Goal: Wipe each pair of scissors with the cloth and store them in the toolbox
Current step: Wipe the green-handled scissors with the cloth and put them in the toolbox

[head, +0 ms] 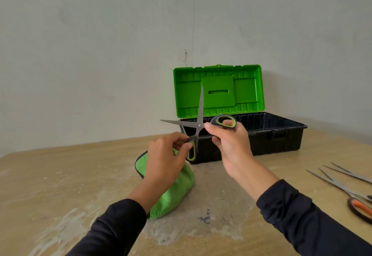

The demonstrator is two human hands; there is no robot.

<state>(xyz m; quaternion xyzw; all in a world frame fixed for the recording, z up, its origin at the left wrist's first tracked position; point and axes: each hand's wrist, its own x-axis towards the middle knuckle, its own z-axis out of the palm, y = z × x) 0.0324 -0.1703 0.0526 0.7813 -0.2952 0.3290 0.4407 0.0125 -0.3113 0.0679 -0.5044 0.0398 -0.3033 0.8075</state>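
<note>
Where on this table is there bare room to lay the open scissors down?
Bare table left of the green cloth, and between cloth and toolbox ahead of the right hand. The right edge is crowded with other scissors.

Green-handled scissors [198,124] — blades spread — aloft

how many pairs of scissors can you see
At least 3, exact count unclear. The green-handled scissors are held open in both hands before the toolbox. The orange-handled scissors and more blades lie at the table's right edge, cut off.
</note>
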